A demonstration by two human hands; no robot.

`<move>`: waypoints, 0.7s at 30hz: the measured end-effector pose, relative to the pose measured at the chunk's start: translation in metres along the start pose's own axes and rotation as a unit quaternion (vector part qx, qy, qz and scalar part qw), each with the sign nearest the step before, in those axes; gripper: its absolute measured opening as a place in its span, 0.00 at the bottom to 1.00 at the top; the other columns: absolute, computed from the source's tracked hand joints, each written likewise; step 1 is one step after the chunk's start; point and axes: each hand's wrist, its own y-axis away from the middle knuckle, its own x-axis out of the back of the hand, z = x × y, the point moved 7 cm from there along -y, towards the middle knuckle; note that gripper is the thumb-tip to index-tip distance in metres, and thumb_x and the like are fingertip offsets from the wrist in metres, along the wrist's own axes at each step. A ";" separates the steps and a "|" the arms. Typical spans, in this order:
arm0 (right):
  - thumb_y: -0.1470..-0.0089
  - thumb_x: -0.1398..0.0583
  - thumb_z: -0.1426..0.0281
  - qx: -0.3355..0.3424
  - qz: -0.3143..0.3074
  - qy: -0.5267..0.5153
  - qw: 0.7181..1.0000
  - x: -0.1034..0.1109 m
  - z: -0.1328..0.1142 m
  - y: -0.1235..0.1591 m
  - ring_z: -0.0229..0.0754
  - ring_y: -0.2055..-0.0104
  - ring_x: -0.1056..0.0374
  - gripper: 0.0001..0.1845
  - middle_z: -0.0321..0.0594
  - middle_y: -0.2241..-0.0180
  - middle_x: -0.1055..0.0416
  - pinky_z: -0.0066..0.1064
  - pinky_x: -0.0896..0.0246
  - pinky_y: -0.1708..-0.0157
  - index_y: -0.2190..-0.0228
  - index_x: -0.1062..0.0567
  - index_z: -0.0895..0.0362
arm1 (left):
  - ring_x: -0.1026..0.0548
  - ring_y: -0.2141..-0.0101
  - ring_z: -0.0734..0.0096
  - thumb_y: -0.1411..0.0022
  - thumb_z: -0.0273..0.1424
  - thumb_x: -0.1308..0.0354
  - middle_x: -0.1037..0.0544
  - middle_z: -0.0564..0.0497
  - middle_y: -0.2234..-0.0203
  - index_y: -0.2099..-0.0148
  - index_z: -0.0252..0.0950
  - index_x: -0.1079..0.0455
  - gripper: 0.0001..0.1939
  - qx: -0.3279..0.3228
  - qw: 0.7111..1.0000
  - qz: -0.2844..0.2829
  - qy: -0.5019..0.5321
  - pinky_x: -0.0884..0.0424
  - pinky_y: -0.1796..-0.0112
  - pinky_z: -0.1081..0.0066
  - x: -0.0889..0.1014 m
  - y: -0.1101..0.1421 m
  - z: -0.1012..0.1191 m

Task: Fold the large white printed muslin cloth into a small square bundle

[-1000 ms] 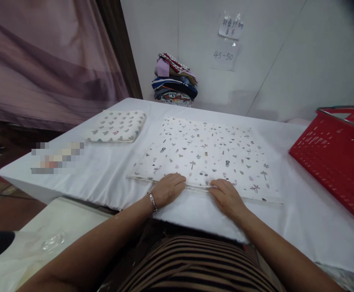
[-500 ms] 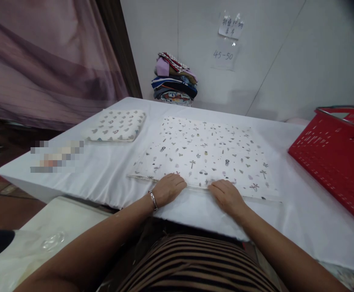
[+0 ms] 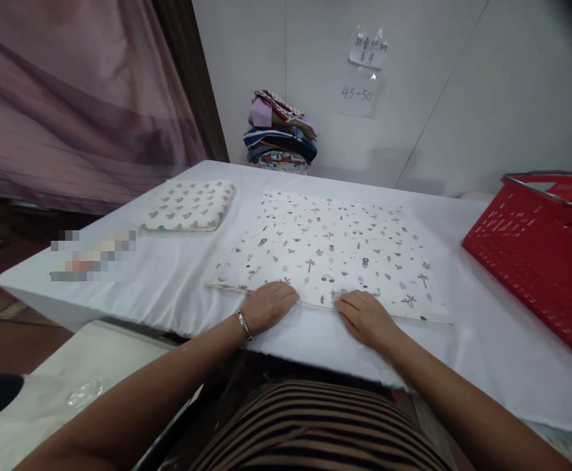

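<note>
A white cloth (image 3: 335,248) printed with small palm trees, rainbows and other figures lies flat on the white-covered table (image 3: 168,275). At its near edge, left of the middle, my left hand (image 3: 272,306) is closed on the fabric, a silver bracelet at the wrist. My right hand (image 3: 364,317) grips the same edge a short way to the right, fingers pressed together. Both thumbs are largely hidden.
To the left lies a folded cloth (image 3: 188,206) with a grey cloud-like print. A red plastic basket (image 3: 536,255) stands at the right. Folded fabrics (image 3: 281,134) are stacked by the wall. A pixelated patch covers something at the table's left.
The view has tilted slightly. Both hands stay at the same places along the near edge of the cloth.
</note>
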 end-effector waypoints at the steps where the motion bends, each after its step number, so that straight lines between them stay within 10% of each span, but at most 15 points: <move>1: 0.42 0.51 0.74 0.001 0.001 0.003 1.000 0.000 0.001 0.000 0.42 0.62 0.40 0.13 0.44 0.62 0.32 0.34 0.45 0.64 0.58 0.30 0.58 | 0.31 0.63 0.71 0.37 0.27 0.54 0.27 0.52 0.65 0.59 0.36 0.34 0.09 0.003 1.000 0.001 0.004 0.35 0.61 0.69 0.000 -0.001 -0.001; 21: 0.43 0.50 0.76 -0.002 0.032 0.023 0.999 -0.001 0.011 0.004 0.42 0.59 0.38 0.12 0.41 0.58 0.31 0.33 0.43 0.62 0.60 0.31 0.55 | 0.32 0.65 0.70 0.38 0.25 0.54 0.27 0.51 0.66 0.64 0.35 0.34 0.08 0.028 0.999 -0.016 0.004 0.35 0.66 0.70 0.005 -0.007 -0.001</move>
